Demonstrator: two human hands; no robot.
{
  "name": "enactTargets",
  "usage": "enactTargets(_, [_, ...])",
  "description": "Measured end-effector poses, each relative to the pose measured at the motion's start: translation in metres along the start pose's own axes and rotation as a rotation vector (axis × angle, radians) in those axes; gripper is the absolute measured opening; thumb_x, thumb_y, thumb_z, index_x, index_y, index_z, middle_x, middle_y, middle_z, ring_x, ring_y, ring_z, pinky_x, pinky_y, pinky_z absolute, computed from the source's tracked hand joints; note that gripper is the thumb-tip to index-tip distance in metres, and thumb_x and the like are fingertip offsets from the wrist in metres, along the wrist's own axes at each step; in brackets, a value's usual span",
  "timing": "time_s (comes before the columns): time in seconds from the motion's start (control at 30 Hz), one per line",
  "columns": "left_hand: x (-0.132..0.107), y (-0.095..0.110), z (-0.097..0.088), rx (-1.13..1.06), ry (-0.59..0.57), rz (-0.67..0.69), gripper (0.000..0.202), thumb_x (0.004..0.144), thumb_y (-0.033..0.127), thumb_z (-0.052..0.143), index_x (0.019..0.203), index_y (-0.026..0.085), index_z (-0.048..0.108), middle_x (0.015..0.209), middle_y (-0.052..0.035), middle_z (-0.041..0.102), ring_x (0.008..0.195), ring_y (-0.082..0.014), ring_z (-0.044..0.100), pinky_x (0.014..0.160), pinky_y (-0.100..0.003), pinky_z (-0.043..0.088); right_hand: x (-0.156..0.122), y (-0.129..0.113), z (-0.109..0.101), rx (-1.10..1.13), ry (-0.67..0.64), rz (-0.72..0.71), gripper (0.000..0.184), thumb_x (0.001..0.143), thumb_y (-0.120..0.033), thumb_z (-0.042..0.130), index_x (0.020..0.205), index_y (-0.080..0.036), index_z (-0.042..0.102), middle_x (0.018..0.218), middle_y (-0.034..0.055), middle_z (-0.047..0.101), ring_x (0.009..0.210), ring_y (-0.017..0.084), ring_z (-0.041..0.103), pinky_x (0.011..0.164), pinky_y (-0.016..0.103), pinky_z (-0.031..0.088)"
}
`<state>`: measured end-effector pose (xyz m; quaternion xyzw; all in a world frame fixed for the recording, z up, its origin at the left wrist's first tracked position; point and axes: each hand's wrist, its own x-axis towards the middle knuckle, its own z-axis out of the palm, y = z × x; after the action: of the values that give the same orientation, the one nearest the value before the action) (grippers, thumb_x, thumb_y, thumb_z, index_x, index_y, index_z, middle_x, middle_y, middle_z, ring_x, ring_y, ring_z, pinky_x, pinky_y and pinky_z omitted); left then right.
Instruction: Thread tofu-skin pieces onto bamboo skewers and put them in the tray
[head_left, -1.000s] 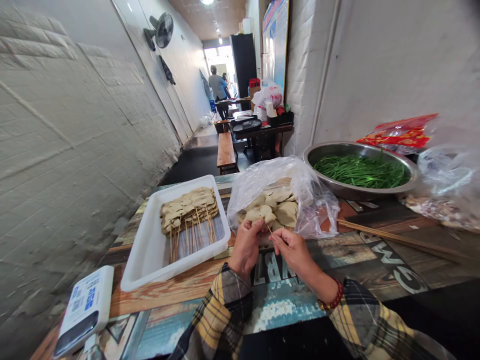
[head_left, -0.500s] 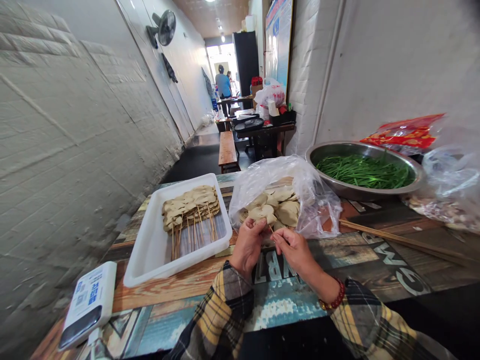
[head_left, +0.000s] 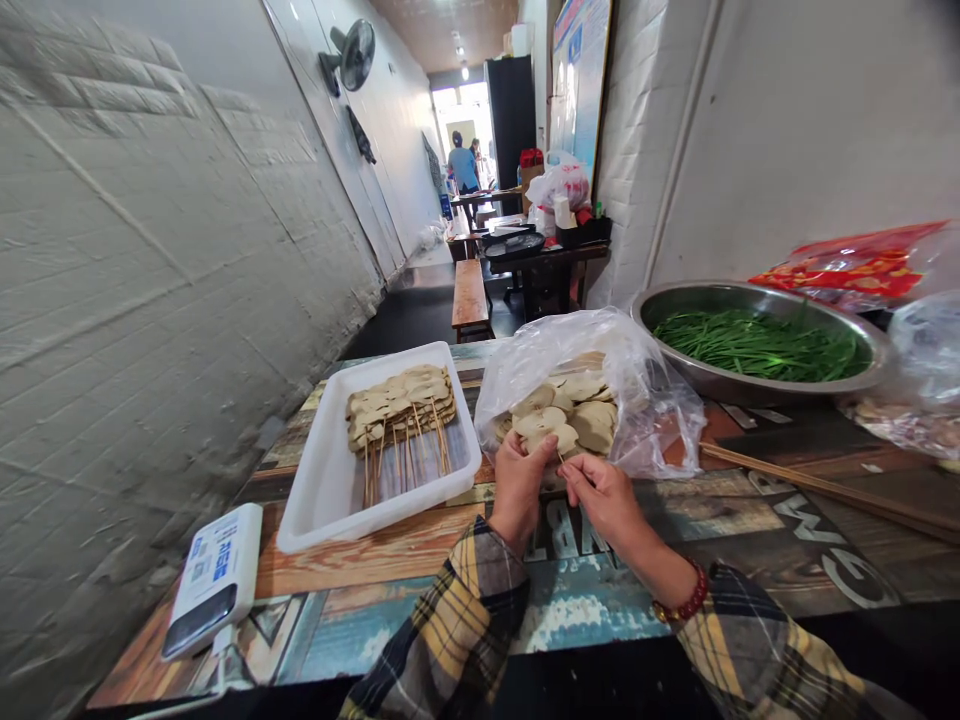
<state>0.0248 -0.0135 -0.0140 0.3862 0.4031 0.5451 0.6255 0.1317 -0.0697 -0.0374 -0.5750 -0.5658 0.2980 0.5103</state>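
My left hand [head_left: 519, 487] is closed round a beige slice of bean curd [head_left: 551, 438] at the mouth of a clear plastic bag [head_left: 652, 400] full of the same slices. My right hand [head_left: 606, 495] pinches a thin bamboo skewer [head_left: 559, 457] whose tip meets that slice. Both hands rest over the painted wooden table [head_left: 420, 545]. To the left stands a white plastic tray [head_left: 330, 490] holding several finished skewers [head_left: 401, 410] laid side by side.
A steel basin [head_left: 720, 380] of green chives sits at the back right, beside red and clear bags [head_left: 862, 268]. A bundle of loose skewers [head_left: 825, 490] lies on the right. A white device [head_left: 212, 580] lies front left. A brick wall runs along the left. People stand far down the aisle.
The view has shifted so everything sits a little further right in the picture. My hands keep their grip on the slice and the skewer, close together as before.
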Motion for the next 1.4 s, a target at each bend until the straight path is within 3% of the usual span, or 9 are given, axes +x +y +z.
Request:
enactTargets(0.17, [0.002, -0.004, -0.001, 0.104, 0.053, 0.096, 0.044, 0.057, 0.031, 0.084, 0.093, 0.014, 0.066, 0.082, -0.0055, 0.071, 0.071, -0.0159, 0.064, 0.065, -0.025, 0.049, 0.001, 0.0, 0.0, -0.005, 0.014, -0.004, 0.033, 0.091, -0.038, 0.047, 0.064, -0.021, 0.056, 0.051, -0.0024, 0.056, 0.053, 0.015, 0.053, 0.058, 0.025, 0.038])
enactTargets(0.27, [0.001, -0.003, -0.001, 0.113, 0.027, 0.092, 0.043, 0.058, 0.033, 0.083, 0.093, 0.014, 0.065, 0.083, -0.0054, 0.07, 0.069, -0.0149, 0.063, 0.063, -0.025, 0.048, 0.003, 0.0, 0.0, 0.026, 0.008, 0.018, 0.031, 0.09, -0.038, 0.048, 0.066, -0.02, 0.058, 0.051, -0.0025, 0.055, 0.053, 0.015, 0.052, 0.058, 0.025, 0.038])
enactTargets(0.43, [0.001, 0.005, -0.002, -0.053, -0.107, 0.02, 0.04, 0.07, 0.042, 0.076, 0.096, 0.016, 0.064, 0.09, -0.0059, 0.07, 0.076, -0.0158, 0.065, 0.07, -0.027, 0.05, 0.002, 0.0, -0.002, 0.119, -0.025, 0.049, 0.032, 0.089, -0.043, 0.05, 0.075, -0.018, 0.063, 0.048, -0.004, 0.051, 0.049, 0.013, 0.048, 0.055, 0.025, 0.037])
enactTargets(0.63, [0.008, 0.019, -0.01, -0.225, -0.103, -0.016, 0.038, 0.076, 0.047, 0.071, 0.098, 0.017, 0.065, 0.094, -0.0068, 0.071, 0.088, -0.0194, 0.066, 0.077, -0.03, 0.052, -0.007, -0.004, -0.017, 0.178, -0.11, 0.086, 0.039, 0.088, -0.053, 0.052, 0.073, -0.018, 0.063, 0.045, -0.0053, 0.048, 0.046, 0.012, 0.045, 0.052, 0.024, 0.036])
enactTargets(0.83, [0.01, 0.019, -0.013, -0.226, -0.153, -0.111, 0.031, 0.065, 0.033, 0.081, 0.088, 0.016, 0.07, 0.085, -0.0038, 0.072, 0.074, -0.0148, 0.064, 0.069, -0.025, 0.051, -0.02, 0.003, -0.031, 0.177, -0.216, 0.119, 0.04, 0.088, -0.052, 0.052, 0.076, -0.016, 0.064, 0.044, -0.0058, 0.046, 0.042, 0.01, 0.04, 0.047, 0.023, 0.032])
enactTargets(1.07, [-0.001, 0.017, -0.002, -0.108, -0.171, -0.167, 0.029, 0.06, 0.033, 0.084, 0.078, 0.013, 0.071, 0.072, -0.0026, 0.07, 0.061, -0.0103, 0.058, 0.059, -0.021, 0.045, -0.039, 0.001, -0.048, -0.071, -0.109, 0.046, 0.032, 0.091, -0.042, 0.051, 0.078, -0.018, 0.068, 0.052, -0.0031, 0.05, 0.047, 0.012, 0.044, 0.048, 0.023, 0.034])
enactTargets(1.4, [-0.006, 0.015, 0.004, -0.07, -0.177, -0.192, 0.031, 0.054, 0.036, 0.086, 0.071, 0.014, 0.071, 0.062, -0.0002, 0.065, 0.059, -0.0117, 0.058, 0.061, -0.024, 0.046, -0.049, 0.0, -0.051, -0.062, -0.103, 0.058, 0.031, 0.093, -0.038, 0.047, 0.077, -0.018, 0.066, 0.049, -0.0041, 0.045, 0.045, 0.011, 0.04, 0.045, 0.023, 0.031])
